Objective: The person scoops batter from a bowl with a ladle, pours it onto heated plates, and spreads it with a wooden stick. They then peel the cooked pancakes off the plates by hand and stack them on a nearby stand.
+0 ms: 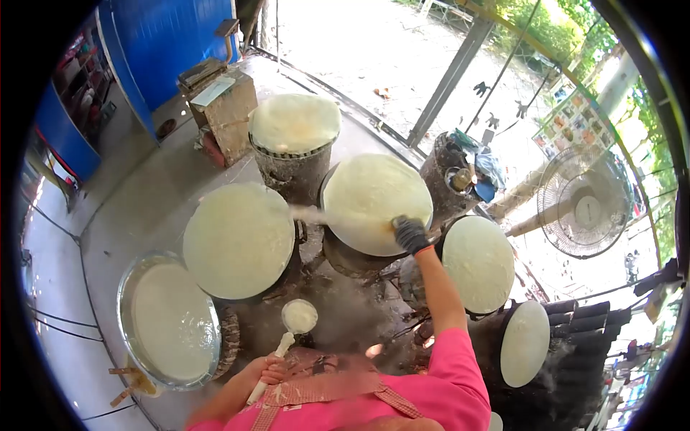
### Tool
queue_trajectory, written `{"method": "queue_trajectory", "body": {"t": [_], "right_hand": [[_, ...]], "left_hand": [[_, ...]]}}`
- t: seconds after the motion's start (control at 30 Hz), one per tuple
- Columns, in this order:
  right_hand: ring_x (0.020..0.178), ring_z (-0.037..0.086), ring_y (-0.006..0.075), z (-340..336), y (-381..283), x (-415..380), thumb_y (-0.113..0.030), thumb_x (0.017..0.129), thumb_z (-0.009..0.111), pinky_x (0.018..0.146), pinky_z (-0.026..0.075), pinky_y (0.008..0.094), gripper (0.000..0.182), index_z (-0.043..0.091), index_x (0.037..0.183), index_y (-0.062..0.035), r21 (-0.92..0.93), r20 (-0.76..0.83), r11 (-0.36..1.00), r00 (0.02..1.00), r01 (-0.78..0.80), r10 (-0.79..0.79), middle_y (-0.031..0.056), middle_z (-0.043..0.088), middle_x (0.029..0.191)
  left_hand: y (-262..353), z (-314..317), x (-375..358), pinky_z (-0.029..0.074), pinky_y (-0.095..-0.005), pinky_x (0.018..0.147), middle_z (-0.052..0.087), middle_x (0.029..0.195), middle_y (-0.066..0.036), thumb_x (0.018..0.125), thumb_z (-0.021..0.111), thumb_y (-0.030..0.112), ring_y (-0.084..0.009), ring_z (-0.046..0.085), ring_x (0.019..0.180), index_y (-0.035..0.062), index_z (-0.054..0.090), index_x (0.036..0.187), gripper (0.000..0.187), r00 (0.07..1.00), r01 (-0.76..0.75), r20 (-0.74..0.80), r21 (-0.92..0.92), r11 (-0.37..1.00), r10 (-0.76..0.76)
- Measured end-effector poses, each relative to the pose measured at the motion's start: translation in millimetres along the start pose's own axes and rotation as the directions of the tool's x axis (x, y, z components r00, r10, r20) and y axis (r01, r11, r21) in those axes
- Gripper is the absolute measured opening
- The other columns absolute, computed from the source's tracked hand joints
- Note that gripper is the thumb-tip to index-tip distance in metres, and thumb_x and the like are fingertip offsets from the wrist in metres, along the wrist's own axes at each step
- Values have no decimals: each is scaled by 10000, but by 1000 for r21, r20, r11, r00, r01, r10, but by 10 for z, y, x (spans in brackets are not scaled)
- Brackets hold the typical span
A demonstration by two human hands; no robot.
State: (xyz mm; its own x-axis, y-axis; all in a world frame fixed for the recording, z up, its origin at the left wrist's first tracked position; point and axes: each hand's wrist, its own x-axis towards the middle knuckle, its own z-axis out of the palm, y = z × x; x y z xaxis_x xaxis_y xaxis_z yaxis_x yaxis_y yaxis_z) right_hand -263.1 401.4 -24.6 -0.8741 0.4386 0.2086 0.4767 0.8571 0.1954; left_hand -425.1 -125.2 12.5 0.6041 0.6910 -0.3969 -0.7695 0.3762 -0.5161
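Note:
My left hand [272,369], bare, is closed round the pale handle of a ladle [300,316] whose round bowl holds creamy white stuff. My right hand [411,235] wears a dark grey glove and is at the lower right part of a large round pale sheet [374,197]. Its fingers are bent over; a blurred pale stick-like shape [309,215] shows at the sheet's left edge, and I cannot make out whether the hand holds it. Left of that lies another round pale sheet [239,241]. A wide metal basin [127,309] of white liquid stands at the lower left.
Other pale rounds lie at the back [295,122] and on the right [478,264], [525,343]. A wooden box [228,115] stands behind, a cluttered drum [440,176] at the back right, a fan [586,208] on the right. Steam rises in the middle.

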Motion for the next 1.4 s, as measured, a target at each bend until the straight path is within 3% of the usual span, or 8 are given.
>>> {"method": "queue_trajectory", "body": {"t": [0.27, 0.7, 0.8, 1.23, 1.27, 1.3, 1.33, 1.4], "right_hand": [[734, 572, 310, -1855, 1089, 1202, -190, 784, 426, 653, 451, 410, 166, 527, 863, -85, 37, -286, 914, 872, -403, 397, 138, 581, 808], [797, 598, 315, -2716, 11, 4325, -177, 707, 459, 707, 478, 386, 241, 620, 836, -53, -115, 14, 992, 999, 52, -50, 167, 606, 880], [780, 596, 295, -2501, 346, 5041, -201, 704, 501, 696, 470, 369, 205, 625, 793, -64, 89, -283, 996, 959, 6, 19, 161, 612, 829], [832, 605, 218, 1529, 269, 4704, -284, 742, 521, 650, 477, 319, 221, 642, 846, -131, 2, 189, 973, 955, -233, 228, 54, 637, 860], [832, 605, 214, 1850, 214, 4745, -266, 711, 564, 654, 483, 322, 203, 648, 844, -138, 64, 388, 929, 867, -364, 313, 56, 633, 894], [707, 595, 249, 1839, 0, 4624, -212, 708, 544, 576, 470, 341, 199, 620, 815, -62, 587, 489, 323, 643, -742, 589, 119, 617, 798], [582, 585, 285, 1722, -209, 4478, -158, 704, 524, 497, 457, 359, 201, 593, 785, 13, 656, 745, -534, 348, -533, 569, 182, 601, 703], [495, 545, 272, 1661, -292, 4340, -138, 701, 503, 429, 420, 359, 209, 551, 740, 62, 716, 677, -405, 421, -569, 604, 187, 569, 641]], "left_hand": [[278, 116, -269, 309, -223, 295, 364, 535, -22, 879, 396, 102, -90, 341, 372, 334, 312, 1205, 409, 997, -76, -20, 130, 989, 79], [-89, 415, 177, 294, -217, 329, 340, 534, -11, 894, 364, 155, -84, 311, 377, 275, 425, 1120, 263, 803, -539, 232, -110, 835, 549], [-264, 585, 272, 299, -223, 332, 342, 539, -18, 900, 345, 151, -87, 313, 383, 257, 440, 1160, 297, 710, -595, 258, -279, 754, 656], [-582, 1046, 349, 271, -202, 332, 311, 531, 12, 878, 381, 164, -63, 287, 390, 85, 516, 936, 167, 554, -665, 73, -561, 493, 830], [-607, 1090, 367, 272, -201, 332, 310, 532, 13, 878, 382, 164, -62, 288, 391, 85, 515, 952, 172, 541, -675, 62, -562, 477, 839], [-623, 1131, 385, 272, -200, 332, 310, 533, 13, 878, 382, 164, -62, 288, 392, 84, 513, 967, 178, 525, -688, 53, -561, 461, 849], [-623, 1160, 393, 272, -199, 331, 310, 534, 14, 878, 383, 165, -61, 289, 393, 83, 512, 982, 184, 510, -699, 48, -559, 447, 859], [-611, 1205, 393, 273, -197, 331, 309, 536, 15, 878, 385, 165, -59, 290, 394, 81, 508, 1012, 201, 480, -719, 35, -557, 416, 877]]}}
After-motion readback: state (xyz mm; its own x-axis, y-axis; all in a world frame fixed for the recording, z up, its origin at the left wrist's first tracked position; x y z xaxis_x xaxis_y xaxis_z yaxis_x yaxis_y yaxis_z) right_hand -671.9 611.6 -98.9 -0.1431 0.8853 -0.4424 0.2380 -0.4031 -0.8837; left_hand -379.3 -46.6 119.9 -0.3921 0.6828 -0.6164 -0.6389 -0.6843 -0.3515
